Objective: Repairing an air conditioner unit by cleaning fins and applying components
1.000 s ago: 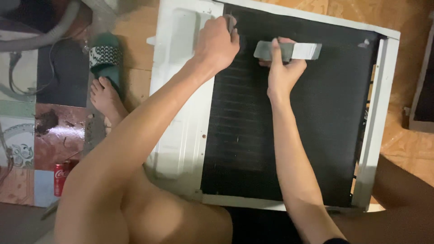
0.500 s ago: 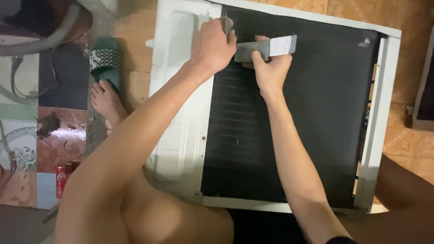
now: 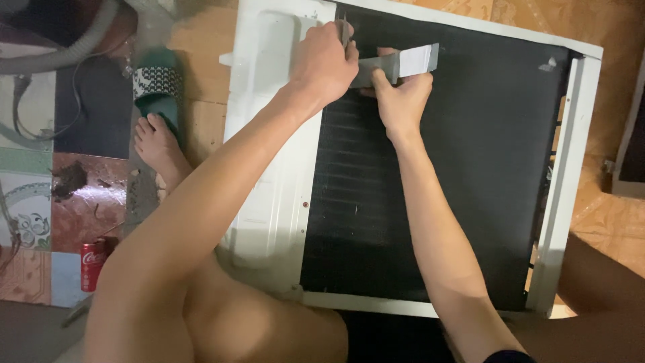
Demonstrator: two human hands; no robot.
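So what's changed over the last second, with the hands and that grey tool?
The right hand has slid the flat grey tool left along the dark fin panel, up against the left hand. The left hand stays at the panel's top left corner; the white casing hasn't moved.

right hand [image 3: 402,101] | slid up-left with the grey strip [image 3: 396,65] | now touching the left hand [image 3: 324,64] near unit's top edge

Warm indoor light, moderately bright; dark fin panel [image 3: 437,181] swallows detail; soft shadows, slight blur, no glare.
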